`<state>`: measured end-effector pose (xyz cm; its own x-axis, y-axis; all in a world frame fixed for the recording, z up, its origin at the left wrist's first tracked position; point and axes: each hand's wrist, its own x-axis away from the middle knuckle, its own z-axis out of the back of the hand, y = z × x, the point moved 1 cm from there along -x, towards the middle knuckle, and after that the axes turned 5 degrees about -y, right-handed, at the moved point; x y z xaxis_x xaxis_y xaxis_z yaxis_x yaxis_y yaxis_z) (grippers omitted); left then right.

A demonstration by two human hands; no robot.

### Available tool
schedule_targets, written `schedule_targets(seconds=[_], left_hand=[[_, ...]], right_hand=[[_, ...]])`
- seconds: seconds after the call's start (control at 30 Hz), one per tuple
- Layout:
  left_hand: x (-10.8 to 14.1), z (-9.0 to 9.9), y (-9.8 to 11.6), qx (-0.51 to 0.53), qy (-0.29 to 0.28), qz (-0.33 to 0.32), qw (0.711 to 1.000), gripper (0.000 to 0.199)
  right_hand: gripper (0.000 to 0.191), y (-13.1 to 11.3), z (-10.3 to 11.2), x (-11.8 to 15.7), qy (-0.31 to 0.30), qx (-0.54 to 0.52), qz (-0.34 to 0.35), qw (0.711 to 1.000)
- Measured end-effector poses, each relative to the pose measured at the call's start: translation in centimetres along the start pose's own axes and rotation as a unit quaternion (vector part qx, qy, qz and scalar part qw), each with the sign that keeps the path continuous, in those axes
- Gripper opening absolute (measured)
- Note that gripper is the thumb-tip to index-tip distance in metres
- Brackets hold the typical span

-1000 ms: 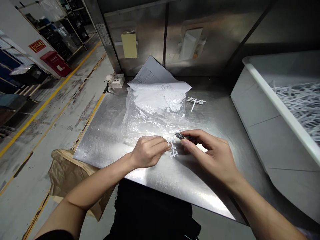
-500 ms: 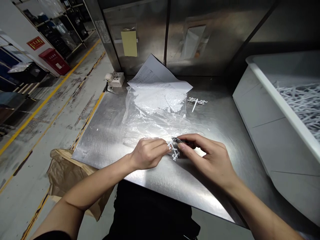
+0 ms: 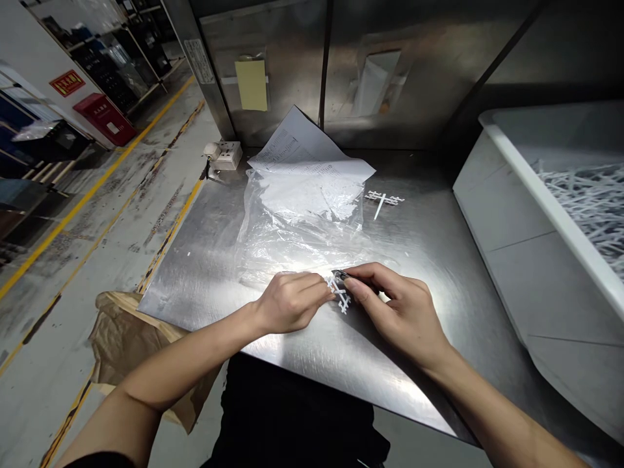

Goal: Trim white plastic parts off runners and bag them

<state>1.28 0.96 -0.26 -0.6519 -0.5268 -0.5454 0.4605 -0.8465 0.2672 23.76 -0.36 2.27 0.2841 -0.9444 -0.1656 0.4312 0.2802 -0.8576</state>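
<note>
Closed in a fist, my left hand (image 3: 296,301) grips a small white plastic sprue (image 3: 344,303) with branching stubs, its stem hidden inside the fingers. My right hand (image 3: 397,305) pinches a small dark hand tool (image 3: 340,273) with a shiny tip; most of it is covered by the fingers, so its exact kind is unclear. The tool's tip is at the upper end of the sprue, close to my left fingertips. A second white sprue (image 3: 383,199) lies on the metal table (image 3: 419,250) farther back. Beneath and beyond my hands is a clear plastic bag (image 3: 297,240).
At the right stands a grey-white bin (image 3: 507,214) holding many thin white plastic pieces (image 3: 592,208). A printed sheet (image 3: 312,153) lies at the back, near a power socket block (image 3: 227,156). A brown paper bag (image 3: 131,338) is below the table's left edge.
My right hand has shifted slightly left with the dark tool, closer to my left hand. The sprue in my left hand has turned a little.
</note>
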Motion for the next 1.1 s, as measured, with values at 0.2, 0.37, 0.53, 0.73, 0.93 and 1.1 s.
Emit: schedule_targets(seconds=[0.2,0.37,0.53,0.73,0.93,1.1], left_hand=[[0.0,-0.1,-0.1,0.014,-0.007,0.011,1.0,0.03],[0.0,-0.1,-0.2,0.007,-0.017,0.016,1.0,0.032],[0.0,0.0,-0.3,0.002,-0.019,0.013,1.0,0.031],[0.0,0.0,-0.2,0.0,-0.018,0.012,1.0,0.03],[0.0,0.0,-0.3,-0.006,-0.021,0.009,1.0,0.03],[0.0,-0.1,-0.4,-0.01,-0.025,0.014,1.0,0.031]], right_hand=[[0.011,-0.3,0.4,0.1,0.038,-0.01,0.023,0.999],[0.009,-1.2,0.3,0.1,0.01,-0.024,0.044,0.999],[0.01,-1.4,0.1,0.2,-0.018,-0.017,0.036,0.999],[0.011,-1.5,0.1,0.3,-0.017,-0.012,0.039,0.999],[0.011,-1.4,-0.1,0.3,-0.026,-0.014,0.037,0.999],[0.013,-1.4,-0.5,0.5,-0.027,-0.018,0.023,0.999]])
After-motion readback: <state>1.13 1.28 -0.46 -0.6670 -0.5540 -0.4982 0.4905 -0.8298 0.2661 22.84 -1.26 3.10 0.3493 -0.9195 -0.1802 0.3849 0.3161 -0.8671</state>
